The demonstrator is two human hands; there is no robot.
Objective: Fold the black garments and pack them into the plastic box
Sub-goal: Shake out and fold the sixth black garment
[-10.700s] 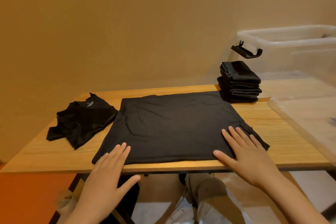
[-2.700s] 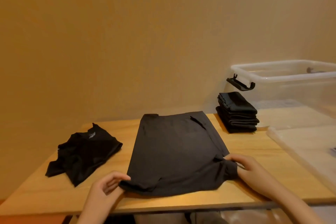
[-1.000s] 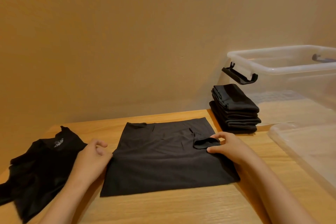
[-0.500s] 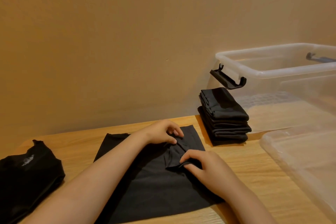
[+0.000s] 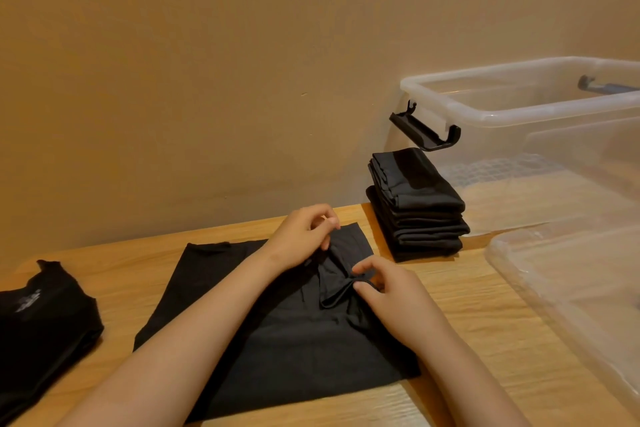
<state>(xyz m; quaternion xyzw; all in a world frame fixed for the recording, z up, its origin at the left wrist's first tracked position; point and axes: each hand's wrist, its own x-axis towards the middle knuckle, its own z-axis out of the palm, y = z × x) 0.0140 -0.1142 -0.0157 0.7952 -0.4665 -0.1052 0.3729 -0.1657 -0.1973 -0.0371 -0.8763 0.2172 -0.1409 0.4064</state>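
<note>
A half-folded black garment lies flat on the wooden table in front of me. My right hand pinches a loose sleeve flap near the garment's far right corner. My left hand reaches across, fingers curled over the garment's far edge; whether it grips cloth is hidden. A stack of folded black garments stands at the table's far right. Behind it is the clear plastic box, open on top.
A crumpled black garment lies at the table's left edge. The box's clear lid rests at the right, near my right arm. A black latch sticks out from the box's left end. A tan wall runs right behind the table.
Earlier I folded the wide garment narrower and then in half toward the wall. In the last second my left hand crossed from the garment's left edge to its far right corner, beside my right hand.
</note>
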